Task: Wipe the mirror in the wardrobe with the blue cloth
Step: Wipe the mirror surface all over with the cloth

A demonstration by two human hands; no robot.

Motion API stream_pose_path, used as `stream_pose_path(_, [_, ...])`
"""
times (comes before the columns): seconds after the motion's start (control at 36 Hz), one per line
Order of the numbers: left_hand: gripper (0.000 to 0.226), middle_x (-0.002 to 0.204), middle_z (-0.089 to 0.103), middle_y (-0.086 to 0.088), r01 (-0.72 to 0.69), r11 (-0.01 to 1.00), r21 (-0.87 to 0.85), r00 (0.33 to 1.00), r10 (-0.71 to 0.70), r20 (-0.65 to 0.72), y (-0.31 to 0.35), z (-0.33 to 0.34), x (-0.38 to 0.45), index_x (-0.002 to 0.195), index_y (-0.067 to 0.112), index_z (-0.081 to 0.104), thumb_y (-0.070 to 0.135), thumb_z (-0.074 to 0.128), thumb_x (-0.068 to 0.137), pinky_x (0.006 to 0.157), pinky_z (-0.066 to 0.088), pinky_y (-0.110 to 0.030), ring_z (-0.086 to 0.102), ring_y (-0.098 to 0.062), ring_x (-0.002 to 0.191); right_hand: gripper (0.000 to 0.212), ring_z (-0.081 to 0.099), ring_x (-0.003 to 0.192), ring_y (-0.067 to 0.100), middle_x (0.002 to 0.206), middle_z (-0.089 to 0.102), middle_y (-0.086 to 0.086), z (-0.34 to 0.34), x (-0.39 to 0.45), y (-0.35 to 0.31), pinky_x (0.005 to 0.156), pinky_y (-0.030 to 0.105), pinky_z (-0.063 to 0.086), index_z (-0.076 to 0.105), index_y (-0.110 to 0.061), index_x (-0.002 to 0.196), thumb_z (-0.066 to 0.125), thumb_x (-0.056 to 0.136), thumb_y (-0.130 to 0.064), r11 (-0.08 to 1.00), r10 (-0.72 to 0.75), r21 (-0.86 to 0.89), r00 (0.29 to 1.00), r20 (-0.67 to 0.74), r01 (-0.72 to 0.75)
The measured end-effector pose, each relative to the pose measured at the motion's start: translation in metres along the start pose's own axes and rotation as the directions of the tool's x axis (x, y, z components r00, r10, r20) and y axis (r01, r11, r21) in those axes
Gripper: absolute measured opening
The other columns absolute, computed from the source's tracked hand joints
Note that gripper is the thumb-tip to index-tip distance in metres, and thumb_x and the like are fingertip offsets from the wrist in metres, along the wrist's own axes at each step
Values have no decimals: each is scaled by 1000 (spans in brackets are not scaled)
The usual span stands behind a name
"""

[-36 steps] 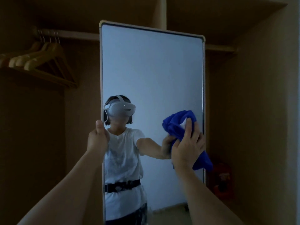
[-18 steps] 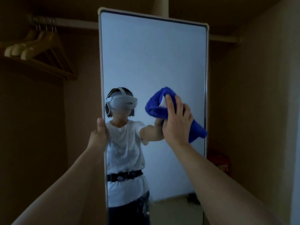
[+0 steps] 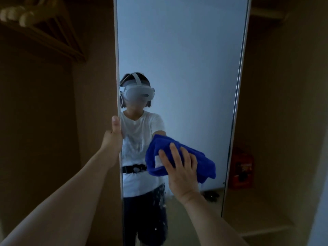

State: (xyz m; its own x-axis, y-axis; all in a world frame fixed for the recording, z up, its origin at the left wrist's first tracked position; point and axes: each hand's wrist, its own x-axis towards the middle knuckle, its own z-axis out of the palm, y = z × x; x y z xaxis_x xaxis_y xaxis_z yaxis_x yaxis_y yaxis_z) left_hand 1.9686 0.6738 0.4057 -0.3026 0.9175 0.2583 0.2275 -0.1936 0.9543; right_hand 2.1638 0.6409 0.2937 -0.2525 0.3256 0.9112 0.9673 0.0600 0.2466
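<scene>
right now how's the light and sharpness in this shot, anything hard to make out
Head view: the wooden wardrobe interior is dim and murky, while the tall framed mirror reflects a pale, bright wall; the wooden hangers at top left look soft; the bright blue cloth under the right hand reads clearly; the orange box is indistinct.

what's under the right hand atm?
The blue cloth, bunched, pressed flat against the mirror by the right hand. The glass behind the cloth is covered, so its state cannot be seen.

One mirror (image 3: 181, 50), one blue cloth (image 3: 200, 160), two hands, some wooden hangers (image 3: 26, 16) far left, one red box (image 3: 242, 167) right.
</scene>
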Motion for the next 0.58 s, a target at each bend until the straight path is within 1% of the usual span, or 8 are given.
stream_pose_path(0.11, [72,66,49,-6,29,1000,4,999,-29,16,3,-2,-2,89,11,51,70,11,85,50,35,-23,45,-13,57,75,58,108,36,137,50,9,-10,2,-3,81,53,50,36,-29,136,61,66,-13,999,4,50,998,58,-7])
stream_pose_path(0.19, [71,67,50,-7,7,1000,3,1000,-7,28,3,-2,-2,91,10,52,69,12,86,51,36,-23,47,-13,58,68,60,107,37,134,56,9,-23,25,3,81,54,51,37,-28,135,56,72,-10,994,-6,106,999,31,3])
stream_pose_path(0.28, [78,71,54,-6,-14,1000,3,999,13,40,0,-4,-1,109,4,56,66,13,88,54,38,-24,51,-14,64,75,56,111,40,136,53,12,-35,69,11,85,56,48,39,-25,137,73,71,-12,981,120,154,993,2,-118])
stream_pose_path(0.31, [82,74,55,-7,-15,1000,4,998,15,53,-2,-6,-2,117,2,54,66,13,88,59,41,-26,52,-15,67,71,56,111,40,137,52,13,-40,85,11,85,56,47,43,-23,138,72,73,-14,974,165,159,986,-18,-160])
stream_pose_path(0.39, [84,102,61,-20,22,1000,-15,993,-20,120,-7,-11,-6,126,2,51,68,16,87,83,47,-40,59,-30,94,58,53,113,41,140,48,13,-46,124,6,87,56,45,49,-20,138,54,81,-10,949,271,187,959,-80,-253])
stream_pose_path(0.44, [80,116,58,-21,43,997,-61,983,-32,178,-9,-13,-8,126,5,51,68,19,88,85,46,-40,56,-31,103,66,52,114,39,142,47,12,-43,133,-1,89,56,43,47,-23,139,63,77,-6,940,304,190,947,-101,-282])
stream_pose_path(0.5, [74,98,66,-13,55,994,-92,977,-35,212,-9,-15,-7,115,10,58,68,20,88,67,47,-32,60,-23,87,68,52,114,39,142,47,11,-35,128,-10,88,55,44,47,-24,139,67,77,-8,951,282,168,951,-127,-260])
stream_pose_path(0.58, [68,57,68,0,68,994,-91,979,-48,199,-7,-15,-8,81,16,63,67,19,89,55,44,-26,63,-15,60,58,50,115,38,142,47,11,-22,104,-24,88,54,44,46,-26,140,56,84,-17,992,97,92,984,-148,-84])
